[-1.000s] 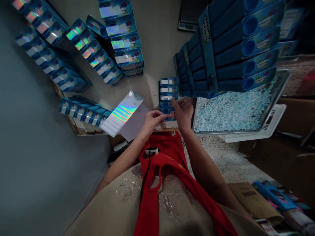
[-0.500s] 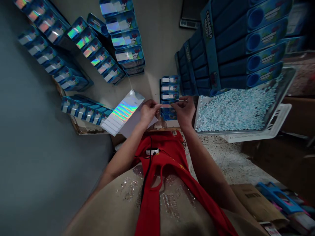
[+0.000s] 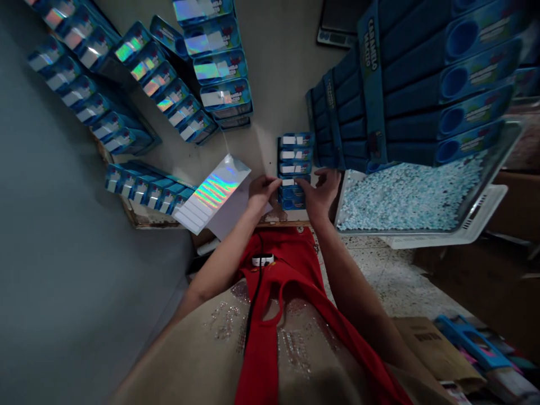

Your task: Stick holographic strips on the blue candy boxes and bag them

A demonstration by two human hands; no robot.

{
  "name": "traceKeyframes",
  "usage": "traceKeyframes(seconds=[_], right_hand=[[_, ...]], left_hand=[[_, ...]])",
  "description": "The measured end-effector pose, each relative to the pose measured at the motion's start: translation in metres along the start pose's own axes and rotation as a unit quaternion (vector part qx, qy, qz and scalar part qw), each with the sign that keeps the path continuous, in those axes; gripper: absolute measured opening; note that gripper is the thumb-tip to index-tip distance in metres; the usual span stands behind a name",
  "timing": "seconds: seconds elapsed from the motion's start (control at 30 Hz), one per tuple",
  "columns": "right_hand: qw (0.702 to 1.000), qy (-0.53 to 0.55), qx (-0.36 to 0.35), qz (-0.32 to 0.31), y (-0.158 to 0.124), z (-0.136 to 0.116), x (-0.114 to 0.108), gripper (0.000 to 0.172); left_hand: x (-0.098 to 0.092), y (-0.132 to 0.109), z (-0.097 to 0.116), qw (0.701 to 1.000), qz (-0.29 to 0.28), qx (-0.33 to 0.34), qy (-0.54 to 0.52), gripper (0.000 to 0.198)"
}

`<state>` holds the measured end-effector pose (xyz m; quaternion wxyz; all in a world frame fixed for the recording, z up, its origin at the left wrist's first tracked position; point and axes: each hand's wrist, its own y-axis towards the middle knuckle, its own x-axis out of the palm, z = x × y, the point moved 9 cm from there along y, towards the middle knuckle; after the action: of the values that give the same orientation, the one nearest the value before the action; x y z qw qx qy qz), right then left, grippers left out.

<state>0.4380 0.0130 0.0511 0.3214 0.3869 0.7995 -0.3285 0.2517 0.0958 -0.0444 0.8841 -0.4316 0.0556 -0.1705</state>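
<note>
A short row of small blue boxes point(image 3: 295, 153) lies on the table in front of me, and the far ones carry pale sticker strips. Across one box in that row lies a pale sticker strip point(image 3: 288, 182), between my two hands. My left hand point(image 3: 261, 192) is closed, thumb and forefinger pinched at the strip's left end. At its other end is my right hand point(image 3: 321, 191), thumb tip on the strip and fingers curled; its exact grip is partly hidden. Under my left forearm sits a shiny sticker sheet point(image 3: 213, 191), its film reflecting rainbow colours, with a white sheet beneath it.
Rows of blue boxes with stickers point(image 3: 181, 107) stand at the left and back. At right, a tall stack of blue boxes point(image 3: 405, 84) leans over a clear tub point(image 3: 422, 229) of pale blue pellets. A dark scale point(image 3: 335, 38) sits at the back.
The strip was stretched between my hands above the boxes; now it lies against one box. Both hands appear slightly further right in view, as do the boxes.
</note>
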Motion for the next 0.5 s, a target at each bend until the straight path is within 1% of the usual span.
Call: traceKeyframes(seconds=[0.03, 0.1, 0.17, 0.23, 0.27, 0.3, 0.37, 0.4, 0.43, 0.47, 0.5], right_hand=[[1.0, 0.019, 0.017, 0.0, -0.001, 0.005, 0.001, 0.034], [0.997, 0.061, 0.041, -0.02, -0.004, 0.012, 0.006, 0.033], [0.995, 0.077, 0.047, -0.033, -0.006, 0.014, 0.008, 0.031], [0.996, 0.071, 0.04, -0.041, -0.008, 0.013, 0.008, 0.03], [0.996, 0.066, 0.037, -0.049, -0.007, 0.013, 0.008, 0.031], [0.996, 0.063, 0.035, -0.06, -0.007, 0.014, 0.008, 0.031], [0.993, 0.068, 0.034, -0.087, -0.005, 0.018, 0.009, 0.032], [0.992, 0.073, 0.033, -0.101, -0.005, 0.021, 0.009, 0.032], [0.99, 0.08, 0.032, -0.115, -0.005, 0.024, 0.008, 0.033], [0.988, 0.09, 0.033, -0.124, -0.006, 0.027, 0.007, 0.033], [0.986, 0.099, 0.034, -0.127, -0.008, 0.031, 0.004, 0.033]], left_hand=[[0.001, -0.001, -0.007, 0.999, 0.008, -0.023, -0.021, 0.025], [0.008, -0.005, -0.02, 0.996, 0.014, -0.072, -0.057, 0.027], [0.017, -0.012, -0.025, 0.994, 0.006, -0.095, -0.058, 0.028], [0.016, -0.022, -0.019, 0.995, 0.025, -0.084, -0.052, 0.026], [0.012, -0.029, -0.012, 0.996, 0.036, -0.069, -0.045, 0.024], [0.006, -0.037, 0.0, 0.998, 0.036, -0.044, -0.021, 0.022], [-0.015, -0.057, 0.034, 0.995, 0.023, 0.041, 0.088, 0.018], [-0.031, -0.068, 0.054, 0.98, 0.023, 0.095, 0.171, 0.016], [-0.055, -0.08, 0.074, 0.954, 0.049, 0.145, 0.256, 0.012], [-0.084, -0.091, 0.09, 0.922, 0.099, 0.175, 0.331, 0.011], [-0.116, -0.099, 0.102, 0.89, 0.155, 0.174, 0.391, 0.016]])
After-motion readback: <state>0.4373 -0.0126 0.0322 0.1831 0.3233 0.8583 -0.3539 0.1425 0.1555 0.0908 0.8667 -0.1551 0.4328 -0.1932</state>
